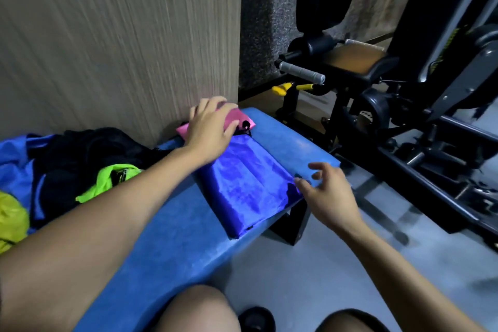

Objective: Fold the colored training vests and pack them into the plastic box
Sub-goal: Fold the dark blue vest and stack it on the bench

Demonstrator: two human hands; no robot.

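A folded dark blue vest (248, 183) lies flat on the blue padded bench (167, 237). Behind it, against the wall, sits a folded pink vest (237, 117). My left hand (208, 129) lies on the pink vest, fingers spread over its top and thumb along its near edge. My right hand (327, 191) hovers at the right edge of the dark blue vest with fingers loosely spread, holding nothing. A heap of unfolded vests lies at the left: black (80, 156), neon green (107, 180), yellow (12, 221) and blue (13, 170). No plastic box is in view.
A wood-grain wall panel (121, 35) rises right behind the bench. A black gym machine (390, 75) with grey handles and yellow knobs stands to the right on the grey floor (310, 277). My knees show at the bottom edge.
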